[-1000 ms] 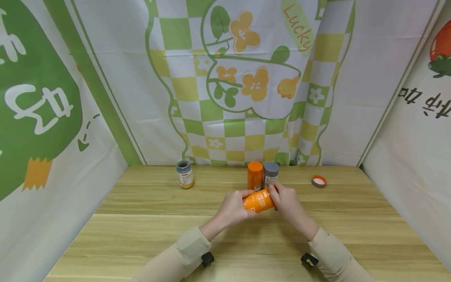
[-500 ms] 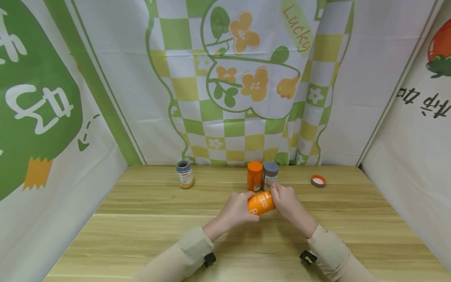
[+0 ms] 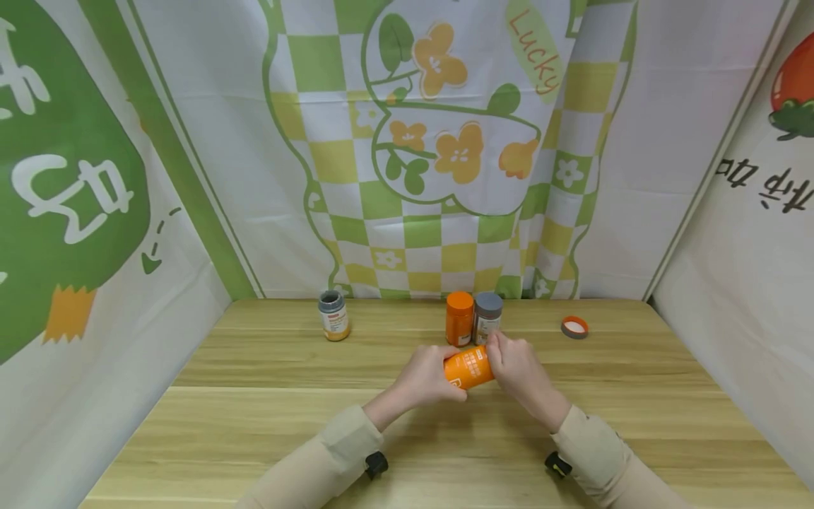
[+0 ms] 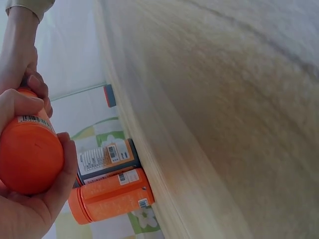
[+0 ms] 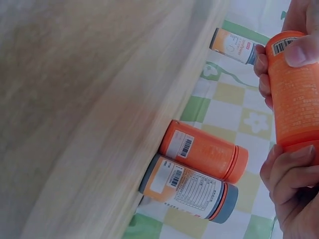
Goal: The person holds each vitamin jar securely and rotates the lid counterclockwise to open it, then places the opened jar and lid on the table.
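An orange bottle (image 3: 469, 367) is held tilted above the table between both hands. My left hand (image 3: 427, 375) grips its bottom end, which faces the left wrist camera as a round orange base (image 4: 31, 159). My right hand (image 3: 523, 371) curls round the other end, where the orange cap (image 5: 299, 147) shows partly under the fingers in the right wrist view. Just behind the hands stand a capped orange bottle (image 3: 459, 322) and, beside it, a grey-capped bottle (image 3: 488, 314) with a printed label, both upright.
At the back left stands a grey-and-yellow bottle (image 3: 333, 318) without a cap, its mouth uncovered. A loose grey and orange cap (image 3: 575, 327) lies at the back right with its white inside up. A patterned curtain (image 3: 422, 233) hangs behind the wooden table (image 3: 267, 424).
Both hands keep their hold on the orange bottle. It has shifted slightly right from a second ago, and the left hand has moved with it. The other things stay put.
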{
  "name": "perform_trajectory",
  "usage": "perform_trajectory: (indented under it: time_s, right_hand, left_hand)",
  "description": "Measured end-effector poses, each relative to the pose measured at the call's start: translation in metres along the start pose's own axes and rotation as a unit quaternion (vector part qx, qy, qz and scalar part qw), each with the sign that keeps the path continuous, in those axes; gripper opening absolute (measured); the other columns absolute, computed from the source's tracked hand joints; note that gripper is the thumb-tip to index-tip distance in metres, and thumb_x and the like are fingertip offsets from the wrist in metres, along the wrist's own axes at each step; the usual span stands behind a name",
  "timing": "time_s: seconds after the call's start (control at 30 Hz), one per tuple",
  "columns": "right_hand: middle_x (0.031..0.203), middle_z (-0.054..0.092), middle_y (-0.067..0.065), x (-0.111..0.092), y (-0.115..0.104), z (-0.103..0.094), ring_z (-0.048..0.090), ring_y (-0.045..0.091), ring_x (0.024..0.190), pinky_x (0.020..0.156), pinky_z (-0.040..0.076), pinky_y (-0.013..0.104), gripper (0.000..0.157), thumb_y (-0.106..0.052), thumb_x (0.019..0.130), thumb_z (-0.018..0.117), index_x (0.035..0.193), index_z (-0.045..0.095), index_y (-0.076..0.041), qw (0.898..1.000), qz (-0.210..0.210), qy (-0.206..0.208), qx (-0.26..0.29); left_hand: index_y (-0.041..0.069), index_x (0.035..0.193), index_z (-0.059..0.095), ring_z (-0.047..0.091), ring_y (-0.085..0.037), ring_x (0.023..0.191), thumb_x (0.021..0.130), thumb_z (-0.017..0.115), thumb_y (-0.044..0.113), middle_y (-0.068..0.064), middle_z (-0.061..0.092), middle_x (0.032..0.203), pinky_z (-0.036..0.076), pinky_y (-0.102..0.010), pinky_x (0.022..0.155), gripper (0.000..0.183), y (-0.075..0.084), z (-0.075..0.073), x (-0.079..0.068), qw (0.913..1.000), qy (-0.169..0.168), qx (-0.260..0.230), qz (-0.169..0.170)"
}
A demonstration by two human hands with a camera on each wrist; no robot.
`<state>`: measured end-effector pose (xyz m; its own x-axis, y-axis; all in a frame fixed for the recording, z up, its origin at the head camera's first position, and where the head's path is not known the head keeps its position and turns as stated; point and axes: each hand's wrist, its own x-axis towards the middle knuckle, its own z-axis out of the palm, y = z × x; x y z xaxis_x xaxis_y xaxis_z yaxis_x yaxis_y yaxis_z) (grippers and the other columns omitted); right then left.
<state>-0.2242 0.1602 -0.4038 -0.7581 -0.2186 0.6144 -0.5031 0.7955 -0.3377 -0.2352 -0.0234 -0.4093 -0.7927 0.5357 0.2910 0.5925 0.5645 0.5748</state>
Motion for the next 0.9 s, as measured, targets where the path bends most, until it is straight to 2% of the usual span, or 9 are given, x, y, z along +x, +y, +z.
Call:
perform_trajectory:
  time_s: [0.1, 0.23, 0.5, 0.67, 0.9]
  right_hand:
    - [0.049, 0.038, -0.006, 0.000, 0.002, 0.000, 0.035, 0.004, 0.040, 0.036, 0.029, 0.015, 0.021, -0.011, 0.088, 0.037, 0.069, 0.046, -0.012, 0.999, -0.043, 0.025, -0.010]
    - [0.052, 0.041, -0.007, 0.001, 0.004, 0.001, 0.035, 0.003, 0.042, 0.037, 0.028, 0.013, 0.014, -0.009, 0.085, 0.040, 0.073, 0.048, -0.011, 0.995, -0.092, 0.047, -0.013]
    - [0.054, 0.043, -0.006, 0.002, 0.007, 0.002, 0.034, 0.002, 0.043, 0.038, 0.027, 0.013, 0.014, -0.009, 0.087, 0.039, 0.078, 0.049, -0.011, 0.995, -0.097, 0.036, 0.001]
    - [0.061, 0.049, -0.004, 0.002, 0.009, 0.002, 0.040, 0.004, 0.048, 0.041, 0.032, 0.014, 0.014, -0.009, 0.087, 0.038, 0.085, 0.052, -0.010, 0.993, -0.113, 0.026, 0.014]
    - [0.068, 0.052, -0.003, 0.000, 0.013, 0.004, 0.044, 0.006, 0.055, 0.048, 0.038, 0.017, 0.012, -0.011, 0.089, 0.040, 0.090, 0.052, -0.012, 0.992, -0.123, 0.013, 0.034]
  left_hand:
    - [0.011, 0.095, 0.063, 0.050, -0.004, 0.058, 0.055, 0.076, 0.024, 0.007, 0.060, 0.072, 0.042, -0.018, 0.051, 0.044, -0.001, -0.001, -0.001, 0.9986, -0.018, -0.048, -0.015]
    - [0.012, 0.090, 0.064, 0.051, -0.006, 0.057, 0.056, 0.077, 0.020, 0.005, 0.060, 0.070, 0.045, -0.020, 0.051, 0.038, -0.001, -0.002, -0.004, 0.9924, -0.034, -0.111, -0.043]
    - [0.012, 0.089, 0.064, 0.051, -0.006, 0.057, 0.055, 0.077, 0.026, 0.005, 0.060, 0.069, 0.045, -0.022, 0.051, 0.039, -0.001, -0.006, -0.002, 0.9899, -0.044, -0.125, -0.050]
    - [0.014, 0.087, 0.065, 0.051, -0.007, 0.058, 0.056, 0.077, 0.028, 0.005, 0.060, 0.069, 0.045, -0.022, 0.052, 0.036, -0.003, -0.009, -0.002, 0.9879, -0.052, -0.134, -0.059]
    - [0.014, 0.084, 0.064, 0.051, -0.008, 0.057, 0.058, 0.077, 0.024, 0.005, 0.060, 0.068, 0.044, -0.022, 0.050, 0.031, -0.006, -0.008, -0.001, 0.9873, -0.064, -0.136, -0.053]
